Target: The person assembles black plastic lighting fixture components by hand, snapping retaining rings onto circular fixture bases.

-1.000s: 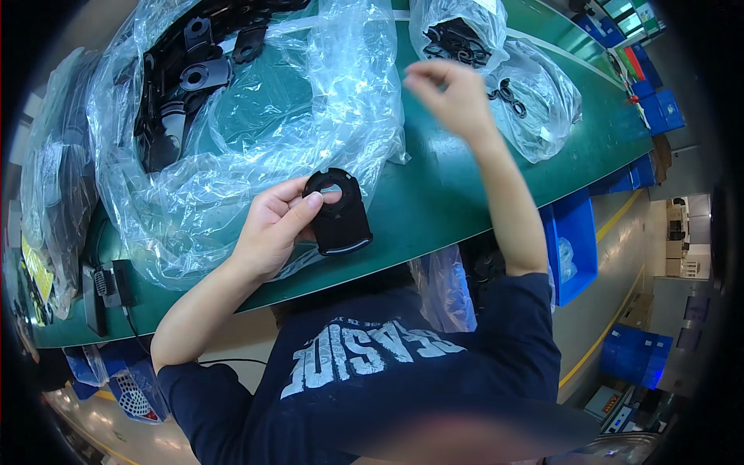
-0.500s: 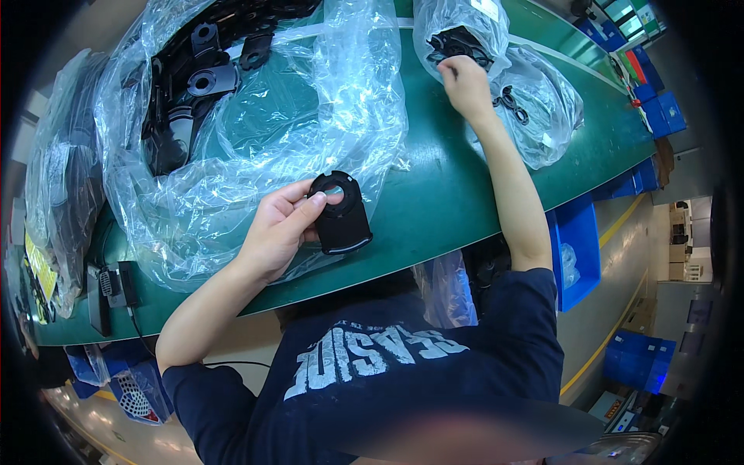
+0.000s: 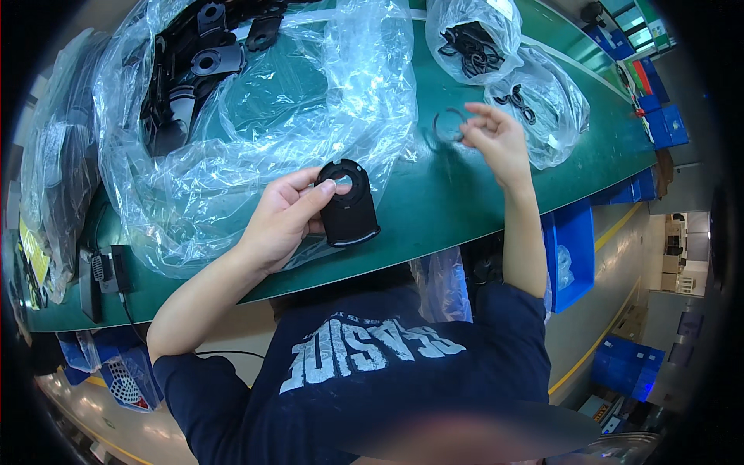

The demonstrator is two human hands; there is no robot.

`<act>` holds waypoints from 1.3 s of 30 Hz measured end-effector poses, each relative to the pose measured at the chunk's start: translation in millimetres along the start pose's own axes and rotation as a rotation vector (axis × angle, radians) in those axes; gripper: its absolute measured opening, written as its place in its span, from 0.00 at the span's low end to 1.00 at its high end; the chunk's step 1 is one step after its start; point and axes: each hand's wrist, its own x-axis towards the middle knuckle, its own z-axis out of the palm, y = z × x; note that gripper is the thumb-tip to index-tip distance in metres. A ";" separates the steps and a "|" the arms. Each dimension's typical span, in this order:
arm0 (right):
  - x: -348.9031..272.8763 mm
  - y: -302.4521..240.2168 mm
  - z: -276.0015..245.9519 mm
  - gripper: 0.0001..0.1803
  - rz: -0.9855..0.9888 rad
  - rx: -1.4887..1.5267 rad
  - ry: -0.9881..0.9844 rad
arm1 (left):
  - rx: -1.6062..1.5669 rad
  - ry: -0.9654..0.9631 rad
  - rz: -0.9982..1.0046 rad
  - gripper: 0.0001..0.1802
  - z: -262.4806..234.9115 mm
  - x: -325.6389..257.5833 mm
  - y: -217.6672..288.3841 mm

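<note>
My left hand (image 3: pixel 285 213) grips a black plastic part (image 3: pixel 348 219), thumb over its ringed top, which has a round hole. The part has a flat body and a curved lower edge, and it is held above the table's front edge. To the right, my right hand (image 3: pixel 500 143) pinches a thin black open ring (image 3: pixel 448 122) between thumb and fingers, over the green table; the ring is a little blurred. Beyond that hand stands an open clear bag (image 3: pixel 474 50) with many black rings in it. A second clear bag (image 3: pixel 549 108) with a few black rings lies beside it.
A large clear plastic bag (image 3: pixel 341 101) spreads over the green table (image 3: pixel 434 201), holding several black parts (image 3: pixel 217 60). Another wrapped bundle (image 3: pixel 62 147) stands far left. A black device with a cable (image 3: pixel 118 277) sits at the left edge. A blue bin (image 3: pixel 572 256) hangs below the right edge.
My right hand has drawn back from the bag of rings toward me, bringing out one black ring. My left hand still holds the black part, shifted slightly up and right.
</note>
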 end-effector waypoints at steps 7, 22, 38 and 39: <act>-41.1 -7.3 4.7 0.19 0.087 -0.373 -0.127 | 0.001 -0.012 -0.027 0.16 -1.6 2.7 -3.1; -49.8 1.5 32.4 0.29 -0.399 -0.670 -0.059 | -0.015 -0.007 -0.044 0.17 0.8 2.4 -6.2; -83.3 -46.0 64.8 0.38 -0.315 0.037 -0.260 | -0.107 -0.089 -0.053 0.19 2.5 1.6 -6.8; -82.9 -48.3 69.1 0.38 -0.315 0.044 -0.270 | -0.132 -0.111 -0.044 0.19 2.5 1.8 -7.6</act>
